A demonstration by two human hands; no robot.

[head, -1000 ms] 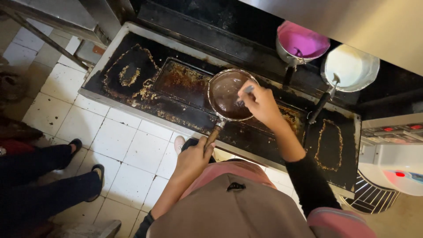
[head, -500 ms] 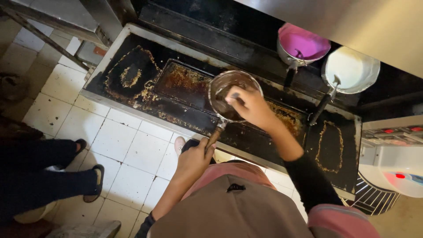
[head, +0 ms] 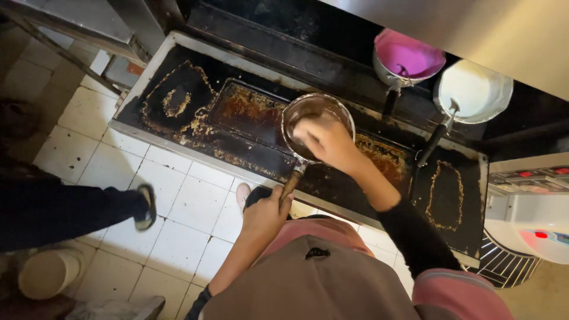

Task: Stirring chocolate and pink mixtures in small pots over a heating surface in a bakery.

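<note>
A small metal saucepan with a wooden handle rests on a black, crusted cooktop. My left hand grips the end of that handle near the cooktop's front edge. My right hand reaches down into the pan with its fingers curled and covers most of the inside. Whatever those fingers may hold is hidden. A dark sleeve covers my right forearm.
At the back right stand a pot of pink liquid and a pot of white liquid, handles pointing forward. Another person's dark trouser leg and shoe stand on the white tiled floor at left. A pale bucket sits lower left, a white appliance at right.
My right hand has moved from the pan's right rim to its middle, lower inside. The other person's foot has shifted slightly. My left hand stays on the handle.
</note>
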